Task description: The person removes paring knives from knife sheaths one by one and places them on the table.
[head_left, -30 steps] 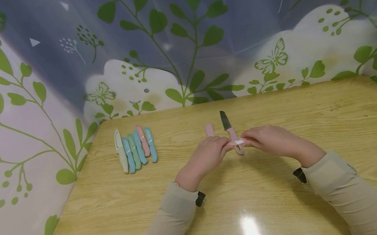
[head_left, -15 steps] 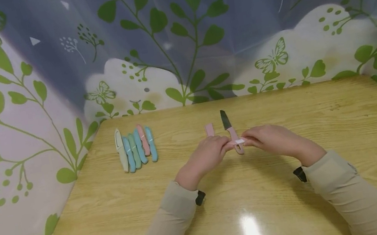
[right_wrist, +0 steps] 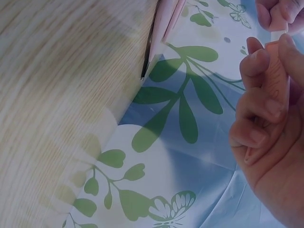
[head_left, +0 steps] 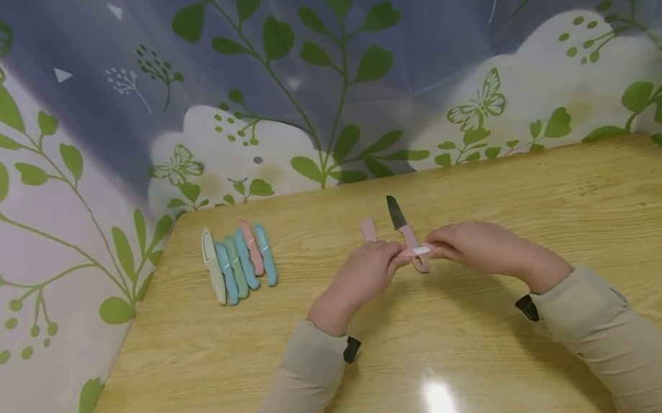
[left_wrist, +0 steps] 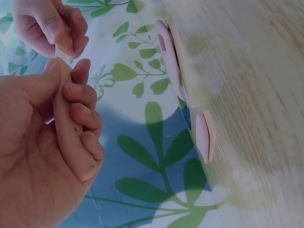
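Observation:
Over the middle of the table, both hands hold a small pink knife level between them. My left hand has its fingers curled round the smooth pink handle. My right hand grips the pink sheath, which has a raised pattern. A short white band shows between handle and sheath. Beneath, a second knife lies on the table, pink-handled with a bare dark blade pointing away. Left of that blade lies a loose pink sheath, its near end hidden by my left hand in the head view.
On the left of the wooden table, several knives lie side by side: a cream one, blue ones, a green one and a pink one. A leaf-patterned cloth hangs behind the table's back edge.

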A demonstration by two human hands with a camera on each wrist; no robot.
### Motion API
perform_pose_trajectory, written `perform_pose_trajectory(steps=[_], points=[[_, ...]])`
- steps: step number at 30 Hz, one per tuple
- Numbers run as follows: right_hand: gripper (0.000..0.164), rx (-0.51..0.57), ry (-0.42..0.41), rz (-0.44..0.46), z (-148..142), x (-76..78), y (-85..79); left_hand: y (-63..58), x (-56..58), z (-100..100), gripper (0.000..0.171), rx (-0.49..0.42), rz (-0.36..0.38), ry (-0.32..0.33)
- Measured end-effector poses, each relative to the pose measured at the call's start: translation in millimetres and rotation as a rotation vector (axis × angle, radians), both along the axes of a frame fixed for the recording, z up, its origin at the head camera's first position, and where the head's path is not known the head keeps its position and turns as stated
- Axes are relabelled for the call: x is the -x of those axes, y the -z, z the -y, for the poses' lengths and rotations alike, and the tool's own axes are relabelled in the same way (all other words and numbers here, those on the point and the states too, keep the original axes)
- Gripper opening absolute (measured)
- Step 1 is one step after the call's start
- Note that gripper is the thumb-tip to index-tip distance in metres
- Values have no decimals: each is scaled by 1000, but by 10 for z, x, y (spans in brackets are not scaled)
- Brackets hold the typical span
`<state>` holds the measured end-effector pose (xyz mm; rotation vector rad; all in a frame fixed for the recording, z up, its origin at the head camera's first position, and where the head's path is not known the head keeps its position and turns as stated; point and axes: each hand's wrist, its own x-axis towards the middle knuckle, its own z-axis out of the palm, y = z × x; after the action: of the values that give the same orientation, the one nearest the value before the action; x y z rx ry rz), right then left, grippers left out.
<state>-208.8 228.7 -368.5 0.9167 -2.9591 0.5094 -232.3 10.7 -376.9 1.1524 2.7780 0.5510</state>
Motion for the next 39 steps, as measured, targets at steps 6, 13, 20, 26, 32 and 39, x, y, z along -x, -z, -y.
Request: perform_pose_trajectory(steps=[6, 13, 20, 26, 32, 39], points=[[25, 4, 3, 2, -27, 13, 0, 5, 2, 10, 27, -2, -5, -25], [24, 4, 19, 20, -60, 13, -8, 15, 4, 19, 27, 27, -27, -45], [25, -4, 17, 31, -64, 13, -22, 18, 5, 20, 26, 24, -20, -50], [26, -15, 18, 32, -62, 2, -52, -4, -9, 26, 26, 22, -7, -56], [26, -20, 25, 34, -63, -8, -76, -14, -6, 34, 25, 26, -2, -55], [25, -18, 30, 29, -84, 8, -66, -13, 6, 37, 27, 23, 6, -58]])
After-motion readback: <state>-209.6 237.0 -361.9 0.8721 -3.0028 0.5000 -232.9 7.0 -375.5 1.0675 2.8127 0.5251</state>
